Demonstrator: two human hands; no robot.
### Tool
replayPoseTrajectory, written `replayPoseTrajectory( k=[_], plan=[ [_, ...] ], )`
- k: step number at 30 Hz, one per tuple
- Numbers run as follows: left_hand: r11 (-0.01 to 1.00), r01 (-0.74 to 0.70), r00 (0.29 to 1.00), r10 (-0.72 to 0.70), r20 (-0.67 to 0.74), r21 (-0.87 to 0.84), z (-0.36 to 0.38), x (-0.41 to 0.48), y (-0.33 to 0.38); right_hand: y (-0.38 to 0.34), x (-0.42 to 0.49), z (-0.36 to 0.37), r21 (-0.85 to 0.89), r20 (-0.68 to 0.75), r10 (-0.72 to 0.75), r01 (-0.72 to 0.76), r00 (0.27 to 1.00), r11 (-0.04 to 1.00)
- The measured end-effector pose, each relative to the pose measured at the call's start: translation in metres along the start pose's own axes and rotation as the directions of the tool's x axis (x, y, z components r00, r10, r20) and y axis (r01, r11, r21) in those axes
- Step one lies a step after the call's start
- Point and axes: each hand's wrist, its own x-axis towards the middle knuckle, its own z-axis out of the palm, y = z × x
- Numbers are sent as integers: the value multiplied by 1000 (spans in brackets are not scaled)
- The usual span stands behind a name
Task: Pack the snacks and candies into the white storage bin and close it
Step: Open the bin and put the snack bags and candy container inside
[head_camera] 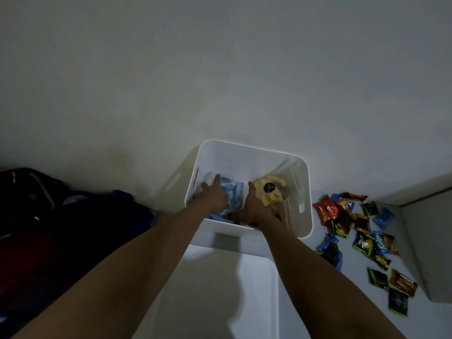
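Note:
The white storage bin stands open against the wall. Both my hands reach down inside it. My left hand rests on a light blue snack packet, with fingers around its left side. My right hand lies beside it, against a pale yellow bag with a dark round label. More blue packets lie under my hands. The bin's white lid lies flat in front of the bin, under my forearms. Several loose snack packets in red, green, blue and orange are scattered to the right of the bin.
A heap of dark clothing or bags fills the left side. A plain wall rises behind the bin. A white board or furniture edge borders the snacks on the right.

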Motion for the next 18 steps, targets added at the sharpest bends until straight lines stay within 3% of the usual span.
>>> replayPoseTrajectory(
  k=[1, 3, 5, 7, 8, 10, 12, 18],
  plan=[
    [987, -92, 995, 96, -24, 130, -7, -10, 9, 2, 4, 1, -4, -3, 8, -8, 1000, 1000],
    [964, -215, 952, 242, -189, 155, -16, -26, 13, 1, 3, -1, -35, 0, 16, -16, 1000, 999],
    [916, -319, 840, 392, -375, 243, -29, -37, 10, 0, -1, -4, -106, 44, -31, 36, 999, 994],
    [856, -297, 723, 491, -486, 423, -39, -37, -5, -1, -5, -5, -151, 105, -47, 63, 993, 986],
    [838, -269, 704, 508, -497, 475, -43, -34, -15, 0, -4, -4, -158, 118, -46, 64, 992, 985],
    [858, -245, 791, 446, -419, 451, -46, -34, -31, -3, -1, -2, -164, 110, -46, 64, 993, 984],
    [928, -258, 881, 341, -329, 271, -38, -30, -39, -4, 9, 4, -196, 124, -38, 62, 992, 979],
    [946, -310, 857, 322, -402, 96, -31, -31, -36, -35, 20, 24, -305, 206, -33, 96, 978, 948]
  ],
)
